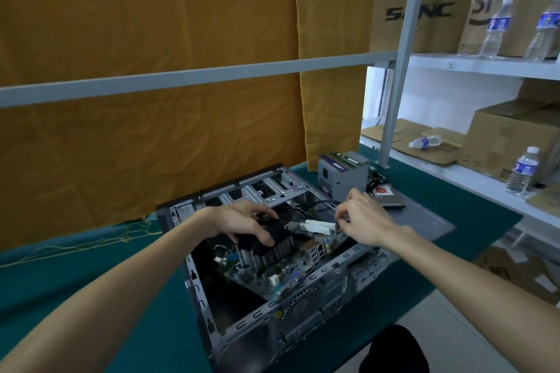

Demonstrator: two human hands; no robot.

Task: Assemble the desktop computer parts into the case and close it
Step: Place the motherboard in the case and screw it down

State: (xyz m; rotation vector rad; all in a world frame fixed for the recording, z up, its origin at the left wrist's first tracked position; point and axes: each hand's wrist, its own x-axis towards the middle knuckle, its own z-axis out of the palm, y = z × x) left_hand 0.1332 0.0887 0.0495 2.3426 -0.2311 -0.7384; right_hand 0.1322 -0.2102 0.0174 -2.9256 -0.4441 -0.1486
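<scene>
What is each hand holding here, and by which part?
Left hand grips the black cooler fan by its top. Right hand pinches the motherboard at its far edge, near the white slots.

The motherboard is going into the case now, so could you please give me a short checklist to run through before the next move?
1. Left hand grips the cooler: ok.
2. Right hand holds the motherboard edge: cannot tell, fingers curled there.
3. Board lies flat in the case: not ok, tilted.
4. Ports meet the rear wall: cannot tell.
5. Power supply outside the case: ok.
6. Side panel off: ok.
</scene>
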